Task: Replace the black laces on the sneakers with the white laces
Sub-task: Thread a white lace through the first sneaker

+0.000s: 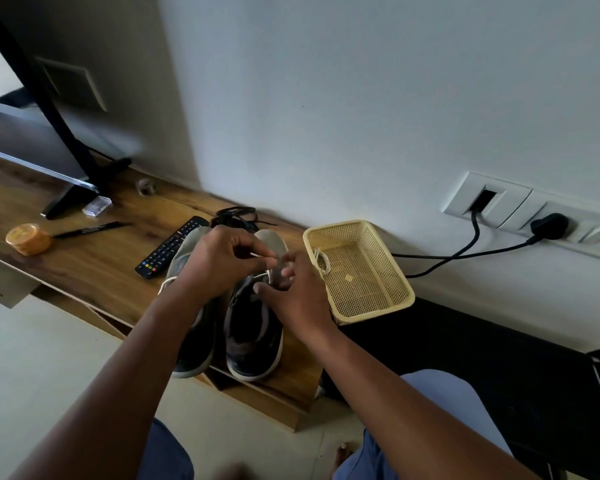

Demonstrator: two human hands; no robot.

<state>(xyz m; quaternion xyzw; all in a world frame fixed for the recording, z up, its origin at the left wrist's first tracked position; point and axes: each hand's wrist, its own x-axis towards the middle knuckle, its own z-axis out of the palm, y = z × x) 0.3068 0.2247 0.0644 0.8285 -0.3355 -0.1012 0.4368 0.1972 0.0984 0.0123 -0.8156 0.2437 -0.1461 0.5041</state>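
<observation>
Two grey sneakers stand side by side on the wooden shelf [94, 261], toes toward the wall: the left sneaker [187, 344] and the right sneaker [253, 337]. My left hand [219, 261] hovers over them and pinches a white lace [262, 257] near the right sneaker's eyelets. My right hand [293, 292] holds the lace's other part just beside it, fingers curled. A bit of white lace [165, 282] shows at the left sneaker's side. Behind the toes lie the removed black laces [236, 216] in a heap. Another white lace [321, 261] hangs over the basket rim.
A cream plastic basket [371, 306] stands right of the sneakers. A TV remote [170, 249], a black pen [90, 230], an orange tub [28, 239] and a TV stand foot [70, 199] sit to the left. Black cables [465, 254] run to wall sockets.
</observation>
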